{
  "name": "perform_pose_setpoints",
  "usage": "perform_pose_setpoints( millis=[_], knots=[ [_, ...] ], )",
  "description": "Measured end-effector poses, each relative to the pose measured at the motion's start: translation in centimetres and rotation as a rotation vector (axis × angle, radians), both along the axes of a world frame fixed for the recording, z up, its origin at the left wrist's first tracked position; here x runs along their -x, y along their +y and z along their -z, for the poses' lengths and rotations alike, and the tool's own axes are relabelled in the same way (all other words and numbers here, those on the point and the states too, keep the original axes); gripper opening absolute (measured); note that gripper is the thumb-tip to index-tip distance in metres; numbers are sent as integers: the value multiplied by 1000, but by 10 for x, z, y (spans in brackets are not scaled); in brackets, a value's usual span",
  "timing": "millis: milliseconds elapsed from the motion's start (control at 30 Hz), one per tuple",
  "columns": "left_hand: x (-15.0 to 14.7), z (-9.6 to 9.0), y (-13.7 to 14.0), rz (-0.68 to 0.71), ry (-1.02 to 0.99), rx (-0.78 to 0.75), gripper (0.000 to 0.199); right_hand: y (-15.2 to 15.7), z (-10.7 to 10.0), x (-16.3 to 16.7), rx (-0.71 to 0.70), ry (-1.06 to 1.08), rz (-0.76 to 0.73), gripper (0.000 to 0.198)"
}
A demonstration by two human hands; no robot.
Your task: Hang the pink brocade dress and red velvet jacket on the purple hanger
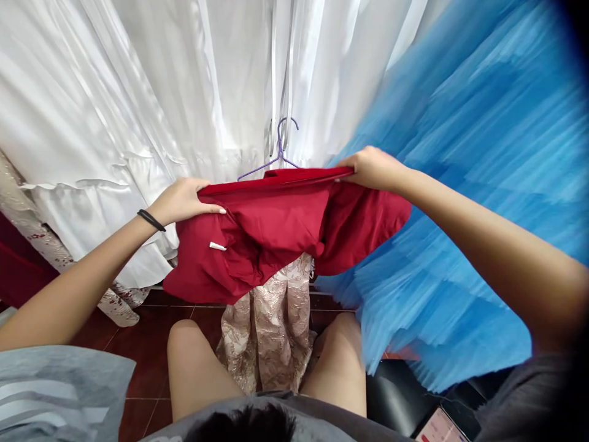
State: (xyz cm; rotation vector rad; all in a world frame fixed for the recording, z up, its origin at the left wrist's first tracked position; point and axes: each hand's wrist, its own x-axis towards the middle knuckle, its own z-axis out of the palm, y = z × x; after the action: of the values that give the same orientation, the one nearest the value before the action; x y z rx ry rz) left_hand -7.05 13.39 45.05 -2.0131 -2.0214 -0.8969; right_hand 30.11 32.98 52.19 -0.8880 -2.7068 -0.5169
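A red garment [285,215] is stretched between my two hands, its top edge running almost level. My left hand [186,199] grips that edge on the left, thumb in front and fingers behind. On the right, my right hand [370,167] pinches the same edge. A small white tag [218,247] shows on the garment's left part. The hook of a purple hanger [281,141] rises behind the red cloth, which hides its lower part. Below hangs shiny pinkish-gold patterned fabric [280,325]; whether it joins the red garment I cannot tell.
White satin dresses [161,73] hang across the back. A full blue tulle skirt [460,184] fills the right side. Floral fabric [50,233] hangs at far left. Dark red floor tiles [142,344] lie below, and a phone [442,426] rests at the lower right.
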Motion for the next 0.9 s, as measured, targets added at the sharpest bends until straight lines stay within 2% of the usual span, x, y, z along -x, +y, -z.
perform_pose_setpoints(
  millis=[67, 133, 167, 200, 233, 300, 333, 367, 400, 500, 533, 567, 667, 733, 800, 900],
  knots=[
    [-3, -8, -4, -111, 152, -75, 41, -9, -1, 0, 49, -37, 25, 19],
    [-4, -14, -8, -276, 247, -257, 39, -21, 2, 1, -95, 154, 56, 27],
    [-4, -14, -9, -335, 279, -294, 37, -27, 5, 2, -198, 269, 82, 34],
    [-3, -14, -10, -367, 305, -267, 33, -32, 9, 3, -246, 318, 101, 38],
    [-2, -14, -10, -375, 327, -188, 28, -36, 13, 4, -208, 286, 101, 37],
    [1, -14, -12, -365, 376, -5, 19, -39, 16, 4, 61, 60, 63, 24],
    [3, -15, -14, -370, 398, 28, 17, -39, 14, 4, 190, -30, 45, 19],
    [5, -18, -17, -390, 418, -1, 19, -39, 9, 2, 254, -47, 30, 18],
    [6, -23, -19, -415, 443, -76, 23, -39, 2, 1, 231, 18, 21, 19],
    [11, -41, -25, -459, 485, -341, 34, -38, -25, -5, -126, 380, 4, 29],
    [12, -46, -25, -453, 472, -373, 37, -37, -32, -6, -194, 429, -15, 33],
    [14, -48, -25, -440, 448, -357, 39, -37, -36, -6, -204, 424, -26, 34],
    [17, -46, -26, -372, 383, -167, 41, -38, -39, -7, -11, 295, 1, 29],
    [19, -39, -31, -340, 373, -137, 41, -43, -35, -7, 140, 311, 3, 24],
    [22, -36, -37, -360, 362, -211, 43, -52, -31, -5, 326, 441, -28, 21],
    [25, -38, -38, -378, 281, -265, 45, -72, -32, 11, 742, 756, -85, 23]
  ],
)
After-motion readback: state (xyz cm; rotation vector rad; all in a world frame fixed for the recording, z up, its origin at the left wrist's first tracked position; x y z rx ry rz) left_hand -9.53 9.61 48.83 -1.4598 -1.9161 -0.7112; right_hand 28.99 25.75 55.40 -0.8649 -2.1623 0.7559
